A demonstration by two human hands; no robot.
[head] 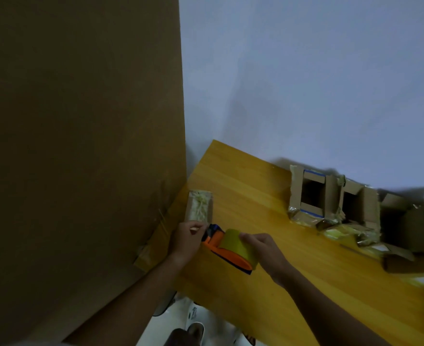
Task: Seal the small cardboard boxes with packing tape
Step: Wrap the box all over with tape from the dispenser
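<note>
The tape dispenser (227, 253) is over the near-left part of the wooden desk (268, 211), between the person's two hands. Its long axis runs on a slant, the dark blue front end pointing up-left toward the taped small box (199, 207), the orange handle trailing down-right toward the desk's near edge. The yellowish tape roll (238, 242) sits on its right side.

The left hand (186, 239) has its fingers (198, 226) curled at the dispenser's front end, pinching something pale there; whether that is the tape's loose end I cannot tell. The right hand (262, 248) wraps round the roll and body of the dispenser from the right.

The small box lies just beyond the left hand, close to the desk's left edge, its top covered in wrinkled tape. Hard against that side stands a tall brown board (81, 121), crowding the left hand's side. Well apart, along the far right of the desk, a row of open cardboard boxes (355, 206) stands with flaps up, scraps of crumpled tape around them. A pale wall (305, 83) rises behind
</note>
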